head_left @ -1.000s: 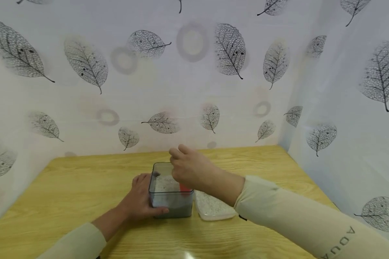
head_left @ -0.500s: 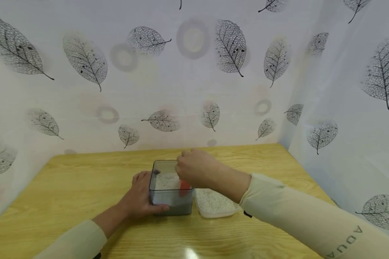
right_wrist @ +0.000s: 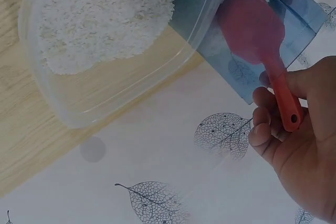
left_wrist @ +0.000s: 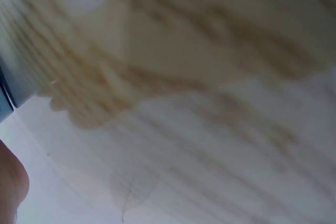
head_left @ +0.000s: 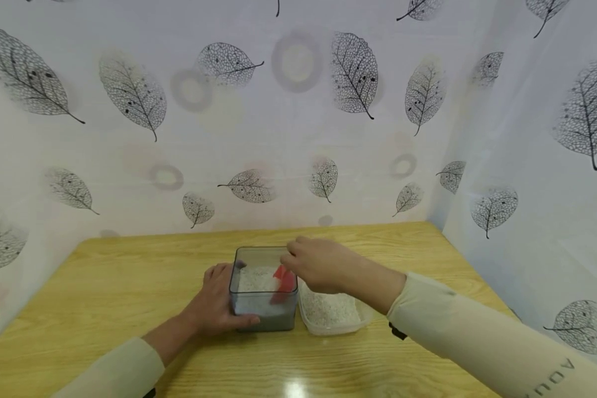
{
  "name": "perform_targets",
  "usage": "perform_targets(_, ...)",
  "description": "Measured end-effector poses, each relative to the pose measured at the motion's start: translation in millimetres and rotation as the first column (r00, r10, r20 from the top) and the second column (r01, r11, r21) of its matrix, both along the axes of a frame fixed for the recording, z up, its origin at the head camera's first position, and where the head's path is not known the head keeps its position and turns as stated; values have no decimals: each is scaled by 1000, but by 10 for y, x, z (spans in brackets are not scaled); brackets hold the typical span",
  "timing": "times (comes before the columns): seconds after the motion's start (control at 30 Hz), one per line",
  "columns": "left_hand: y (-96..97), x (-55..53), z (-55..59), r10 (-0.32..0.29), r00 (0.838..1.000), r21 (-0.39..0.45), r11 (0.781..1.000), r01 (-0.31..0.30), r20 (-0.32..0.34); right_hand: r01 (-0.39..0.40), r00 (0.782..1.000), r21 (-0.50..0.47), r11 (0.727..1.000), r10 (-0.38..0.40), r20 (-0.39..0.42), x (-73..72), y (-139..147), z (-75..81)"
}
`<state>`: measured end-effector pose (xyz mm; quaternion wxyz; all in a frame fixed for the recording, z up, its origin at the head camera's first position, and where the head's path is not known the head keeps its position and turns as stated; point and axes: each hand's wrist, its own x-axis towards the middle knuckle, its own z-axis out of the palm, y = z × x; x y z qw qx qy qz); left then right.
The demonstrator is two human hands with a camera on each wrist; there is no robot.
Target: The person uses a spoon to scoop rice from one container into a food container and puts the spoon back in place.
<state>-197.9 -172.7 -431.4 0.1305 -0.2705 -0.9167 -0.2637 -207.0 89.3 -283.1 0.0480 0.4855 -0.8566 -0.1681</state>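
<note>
Pinching red scoop (head_left: 284, 281) by its handle with right hand (head_left: 318, 264) | dipped inside tinted box (head_left: 281, 318), perhaps touching its rice (head_left: 255, 279), blurred there | gripping box's left side with left hand (head_left: 219, 304) | beside box, on worktop (head_left: 129, 287): clear tub (head_left: 334, 331)

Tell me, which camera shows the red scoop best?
The right wrist view shows the red scoop best: broad end and handle both appear, the right hand gripping the handle. The head view shows only part of it, beside that hand. The left wrist view shows none of it.
</note>
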Motion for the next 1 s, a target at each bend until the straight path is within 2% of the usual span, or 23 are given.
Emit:
perform_targets(0.17, -4, 0, 8, 2, 1000, -2, 1000, -2, 10, 2, 998, -122, 993, 5, 57, -15, 96, -96)
perform_targets(0.47, 1, -3, -2, -10, 1000, 4, 1000, 10, -8, -60, 997, -243, 968, 70, 34, -22, 191, -245)
perform_targets(0.6, 8, 0, -1, -7, 1000, -1, 1000, 7, -2, -73, 995, -310, 948, 90, 39, -29, 227, -309)
perform_targets(0.73, 11, -4, 2, -9, 1000, -5, 1000, 9, 4, -74, 994, -395, 916, 100, 45, -24, 258, -382)
perform_targets(0.83, 7, -13, -1, -6, 1000, -7, 1000, 6, 10, -56, 994, -445, 894, 90, 56, -22, 265, -433)
perform_targets(1.0, -3, -20, -15, 8, 1000, -8, 1000, -8, 29, 34, 987, -499, 866, 50, 155, -8, 263, -483)
